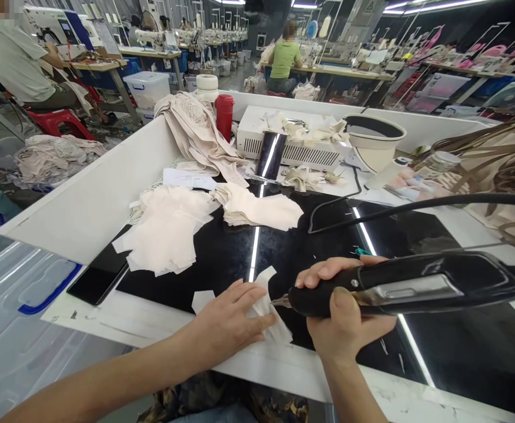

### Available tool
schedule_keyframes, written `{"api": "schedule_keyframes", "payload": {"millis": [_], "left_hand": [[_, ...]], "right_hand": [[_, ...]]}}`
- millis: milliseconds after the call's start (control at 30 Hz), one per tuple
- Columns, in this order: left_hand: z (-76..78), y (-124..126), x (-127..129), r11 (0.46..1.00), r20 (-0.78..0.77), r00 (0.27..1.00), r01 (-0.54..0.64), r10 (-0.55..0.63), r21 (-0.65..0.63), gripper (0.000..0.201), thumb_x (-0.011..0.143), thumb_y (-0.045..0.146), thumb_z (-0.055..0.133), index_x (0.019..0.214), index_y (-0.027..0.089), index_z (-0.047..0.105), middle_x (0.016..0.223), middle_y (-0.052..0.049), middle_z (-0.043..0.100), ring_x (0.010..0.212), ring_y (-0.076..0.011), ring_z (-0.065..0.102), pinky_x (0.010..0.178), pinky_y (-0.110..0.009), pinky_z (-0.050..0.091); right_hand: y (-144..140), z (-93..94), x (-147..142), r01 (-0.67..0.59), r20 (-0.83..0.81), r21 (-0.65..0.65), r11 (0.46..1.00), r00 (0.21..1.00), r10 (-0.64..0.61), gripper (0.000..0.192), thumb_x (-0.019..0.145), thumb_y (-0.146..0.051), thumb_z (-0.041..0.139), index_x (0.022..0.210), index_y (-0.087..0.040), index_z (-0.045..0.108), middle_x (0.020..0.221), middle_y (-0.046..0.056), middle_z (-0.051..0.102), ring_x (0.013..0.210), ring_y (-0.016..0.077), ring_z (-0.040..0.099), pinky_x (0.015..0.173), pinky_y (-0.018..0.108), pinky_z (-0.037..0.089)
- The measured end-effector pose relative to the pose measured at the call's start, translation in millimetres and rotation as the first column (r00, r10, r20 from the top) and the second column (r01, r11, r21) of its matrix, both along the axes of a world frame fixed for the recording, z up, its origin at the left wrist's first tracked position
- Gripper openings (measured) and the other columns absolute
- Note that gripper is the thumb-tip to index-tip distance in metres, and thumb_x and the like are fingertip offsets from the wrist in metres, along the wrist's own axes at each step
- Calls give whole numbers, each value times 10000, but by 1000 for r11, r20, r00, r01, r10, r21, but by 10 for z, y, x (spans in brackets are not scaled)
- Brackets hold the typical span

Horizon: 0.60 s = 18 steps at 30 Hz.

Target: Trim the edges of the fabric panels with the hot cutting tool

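My left hand [235, 317] is on a small cream fabric piece [278, 326] near the front of the glossy black board [222, 264]. Its fingers hold the piece, and part of the cloth stands up beside them. Pale cloth also shows behind the knuckles. My right hand [343, 314] is wrapped round a black corded hand tool [416, 285] with a silver lever. The tool's narrow metal tip [283, 301] points left, right by the edge of the cloth; I cannot tell whether it touches. Beyond my hands lie a loose stack of cut fabric pieces [164, 229] and a neater stack [261, 208].
A phone [99, 279] lies at the board's left edge; another dark phone [270, 155] leans against a vented white box [310, 154]. The tool's black cable [398, 208] crosses the right side. A red bottle [224, 117], draped fabric strips [196, 129] and a round bin [374, 141] stand behind.
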State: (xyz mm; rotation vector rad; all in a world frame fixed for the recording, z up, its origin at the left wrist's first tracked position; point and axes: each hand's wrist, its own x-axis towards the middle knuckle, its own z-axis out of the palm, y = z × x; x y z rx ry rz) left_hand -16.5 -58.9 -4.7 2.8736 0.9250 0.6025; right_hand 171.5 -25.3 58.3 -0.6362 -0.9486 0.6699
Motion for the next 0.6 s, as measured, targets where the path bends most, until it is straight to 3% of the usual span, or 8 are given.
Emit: {"api": "schedule_keyframes", "payload": {"millis": [200, 333, 400, 467, 600], "left_hand": [[53, -159, 52, 998, -46, 998, -41, 43, 43, 541, 1080, 452, 828, 1509, 175, 648, 1441, -203, 706, 1367, -340, 696, 1186, -544, 620], [135, -27, -7, 995, 6, 999, -33, 33, 89, 266, 1181, 299, 641, 1346, 96, 688, 1287, -172, 759, 1251, -292, 742, 1224, -493, 601], [160, 146, -59, 995, 25, 999, 30, -33, 96, 188, 1167, 159, 581, 1298, 96, 699, 1298, -157, 769, 1307, -267, 729, 1299, -468, 551], [164, 338, -108, 987, 11, 989, 144, -146, 74, 271, 1110, 53, 559, 1341, 88, 696, 1375, -164, 765, 1415, -257, 685, 1328, -431, 529], [118, 599, -174, 954, -3, 956, 294, -295, -62, 397, 1038, -4, 543, 1396, 81, 690, 1385, -166, 777, 1375, -254, 709, 1238, -392, 602]], "right_hand": [[-50, 2, 17, -3, 34, -13, 1000, 999, 3, 388, 926, -270, 908, 1224, -269, 659, 849, -53, 734, 628, 157, 700, 571, 317, 635], [-75, -10, 34, -5, 35, 6, 1000, 999, 5, 413, 913, -294, 918, 1237, -272, 663, 847, -47, 728, 626, 164, 687, 559, 322, 626], [-81, -21, 37, -2, 45, -6, 1000, 999, 2, 420, 918, -318, 918, 1246, -282, 658, 849, -46, 726, 628, 171, 690, 564, 333, 628], [-84, -33, 36, 2, 59, -10, 1000, 998, -1, 423, 924, -331, 915, 1255, -291, 654, 853, -47, 723, 630, 174, 695, 570, 341, 634], [-87, -50, 31, -1, 69, 5, 1000, 998, 1, 416, 930, -326, 911, 1262, -294, 662, 864, -49, 715, 631, 170, 701, 576, 341, 646]]}}
